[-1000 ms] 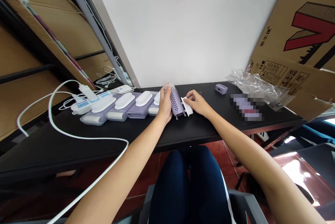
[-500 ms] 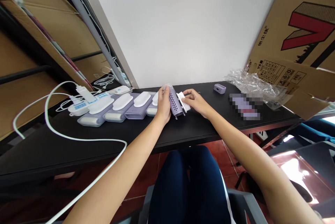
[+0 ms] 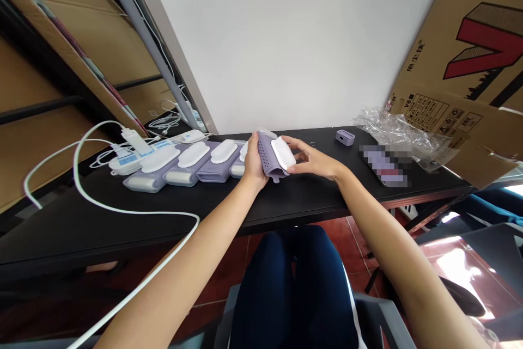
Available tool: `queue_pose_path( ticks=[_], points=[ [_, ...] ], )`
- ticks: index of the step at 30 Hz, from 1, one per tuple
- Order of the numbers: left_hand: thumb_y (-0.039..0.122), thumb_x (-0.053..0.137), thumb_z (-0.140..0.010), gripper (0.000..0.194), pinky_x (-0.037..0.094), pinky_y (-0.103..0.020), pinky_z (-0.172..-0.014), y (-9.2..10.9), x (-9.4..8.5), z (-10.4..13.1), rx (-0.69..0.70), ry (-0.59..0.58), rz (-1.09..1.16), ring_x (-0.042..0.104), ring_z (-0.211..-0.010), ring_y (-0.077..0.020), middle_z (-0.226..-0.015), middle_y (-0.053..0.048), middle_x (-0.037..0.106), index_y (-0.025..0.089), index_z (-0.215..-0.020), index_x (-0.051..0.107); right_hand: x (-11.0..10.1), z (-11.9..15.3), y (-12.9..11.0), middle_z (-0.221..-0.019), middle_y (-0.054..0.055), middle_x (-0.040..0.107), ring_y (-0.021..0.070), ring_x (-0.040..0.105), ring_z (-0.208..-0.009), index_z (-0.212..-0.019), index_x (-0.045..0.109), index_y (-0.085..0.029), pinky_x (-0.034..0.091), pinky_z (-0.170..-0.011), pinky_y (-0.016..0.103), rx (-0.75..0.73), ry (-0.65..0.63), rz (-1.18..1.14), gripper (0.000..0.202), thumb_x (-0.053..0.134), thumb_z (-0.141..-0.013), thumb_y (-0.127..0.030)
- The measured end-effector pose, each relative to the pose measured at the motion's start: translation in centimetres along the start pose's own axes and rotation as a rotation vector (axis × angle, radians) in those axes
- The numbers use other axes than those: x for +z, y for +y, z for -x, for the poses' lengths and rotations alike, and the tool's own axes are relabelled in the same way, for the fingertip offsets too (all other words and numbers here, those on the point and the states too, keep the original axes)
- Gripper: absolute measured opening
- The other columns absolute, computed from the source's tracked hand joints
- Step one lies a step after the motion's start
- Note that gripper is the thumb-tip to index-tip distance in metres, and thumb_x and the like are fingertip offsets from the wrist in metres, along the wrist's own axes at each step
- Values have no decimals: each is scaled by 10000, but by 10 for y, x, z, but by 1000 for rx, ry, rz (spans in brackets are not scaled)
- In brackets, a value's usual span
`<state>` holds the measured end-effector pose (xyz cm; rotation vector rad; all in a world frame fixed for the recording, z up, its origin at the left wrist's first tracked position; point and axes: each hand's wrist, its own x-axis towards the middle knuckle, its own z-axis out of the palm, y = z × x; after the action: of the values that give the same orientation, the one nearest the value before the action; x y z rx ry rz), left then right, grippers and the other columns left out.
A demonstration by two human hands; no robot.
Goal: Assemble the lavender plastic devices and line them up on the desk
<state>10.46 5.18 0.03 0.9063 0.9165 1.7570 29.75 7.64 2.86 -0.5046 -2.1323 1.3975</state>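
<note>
Fingers of my left hand (image 3: 255,163) wrap round a purple perforated device (image 3: 268,157), held above the black table (image 3: 302,196). On its right side sits a white ridged oval piece (image 3: 283,154), which the thumb and fingers of my right hand (image 3: 308,159) grip by its edges. Left of my hands is a row of similar purple devices with white oval tops, among them one (image 3: 223,152) near the middle and another (image 3: 193,155) further left. The nearest one is partly hidden behind my left hand.
A white power strip (image 3: 125,163) with plugs stands at the left, and a white cable (image 3: 139,212) loops over the table's front. To the right are a small purple case (image 3: 345,137), a phone (image 3: 383,166), clear plastic wrap (image 3: 398,130) and a large cardboard box (image 3: 453,98).
The purple device has turned so that the white piece's face shows more, and that piece now lies flush against it. The fingers of my right hand have spread round its edges.
</note>
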Motion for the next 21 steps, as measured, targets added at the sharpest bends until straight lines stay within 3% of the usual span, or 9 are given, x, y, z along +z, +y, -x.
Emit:
queue_pose_path(
  ticks=[4,8,11,13,16,21],
  points=[
    [741,572,-860,585,589,-342,-779,3,3,1,-74,15,138,714,-932,-242,-931,-85,728,189,-1032,657,6,-3,0,-1629,67,361,274,522,-1330,-1600,330,-376,523,-1055,455,-34,53,90,960,824,-779,-439],
    [660,591,-907,482,583,-346,-819,0,6,2,-32,54,81,714,-985,-246,-989,-78,745,202,-1038,667,9,-2,3,-1682,66,255,317,352,-1496,-1611,310,-390,471,-1115,499,-100,142,237,940,792,-808,-472],
    [639,615,-907,458,569,-351,-863,-6,7,3,7,-10,-9,699,-1048,-245,-1060,-70,741,222,-1090,663,8,-2,8,-1698,63,223,324,267,-1545,-1609,322,-387,446,-1140,508,-142,197,362,910,772,-824,-488],
    [626,655,-884,450,564,-341,-856,-8,5,3,-26,-46,-45,695,-1051,-238,-1082,-61,733,233,-1102,654,8,-3,12,-1695,78,243,325,287,-1540,-1621,300,-374,428,-1156,518,-148,213,406,953,784,-812,-513],
    [599,695,-858,428,558,-316,-811,-9,3,2,-78,-45,-44,695,-1009,-225,-1048,-53,725,235,-1077,647,9,-5,16,-1690,102,272,327,314,-1535,-1625,296,-349,327,-1222,553,-131,229,455,996,804,-790,-545],
    [562,716,-847,412,542,-308,-806,-8,3,2,-100,-92,-25,691,-973,-224,-999,-59,719,205,-1043,654,11,-5,16,-1731,117,161,324,136,-1604,-1614,328,-304,166,-1287,538,-94,167,565,1056,833,-735,-600]
  ],
)
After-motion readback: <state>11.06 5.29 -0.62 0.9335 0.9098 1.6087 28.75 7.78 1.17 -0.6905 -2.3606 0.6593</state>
